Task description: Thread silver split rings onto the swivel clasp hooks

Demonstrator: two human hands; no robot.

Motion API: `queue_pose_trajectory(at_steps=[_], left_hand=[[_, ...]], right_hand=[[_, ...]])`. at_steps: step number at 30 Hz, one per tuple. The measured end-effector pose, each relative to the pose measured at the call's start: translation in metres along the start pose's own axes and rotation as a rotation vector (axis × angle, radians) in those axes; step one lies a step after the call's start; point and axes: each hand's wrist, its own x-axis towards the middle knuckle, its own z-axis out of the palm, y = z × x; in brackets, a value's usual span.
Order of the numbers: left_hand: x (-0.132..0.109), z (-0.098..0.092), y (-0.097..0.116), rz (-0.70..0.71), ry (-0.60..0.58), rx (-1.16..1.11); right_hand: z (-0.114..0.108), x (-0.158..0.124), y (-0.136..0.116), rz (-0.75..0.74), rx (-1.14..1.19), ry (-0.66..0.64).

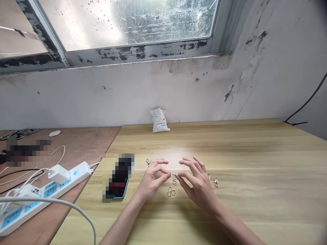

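My left hand (152, 178) and my right hand (195, 182) meet over the light wooden table (255, 170). Both pinch a small metal ring piece (174, 176) between thumb and forefinger, the other fingers spread above. Several loose silver rings (171, 191) lie on the table just below the fingertips. A metal clasp (216, 182) rests right of my right hand. Another small clasp (148, 161) lies behind my left hand.
A phone (118, 183) lies left of my left hand. A white power strip (48, 190) with a plugged charger and cables sits on the darker table at left. A small white bag (159, 119) stands against the wall. A black cable (304, 105) hangs at right.
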Motion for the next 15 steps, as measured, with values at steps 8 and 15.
queue_pose_trajectory(at_steps=[8,15], left_hand=[[-0.003,0.0,-0.001,0.016,-0.157,0.18],[0.004,-0.038,-0.017,0.041,0.106,0.514]], right_hand=[[-0.001,-0.001,0.002,-0.082,-0.054,-0.058],[0.004,-0.004,0.02,0.014,-0.071,-0.15]])
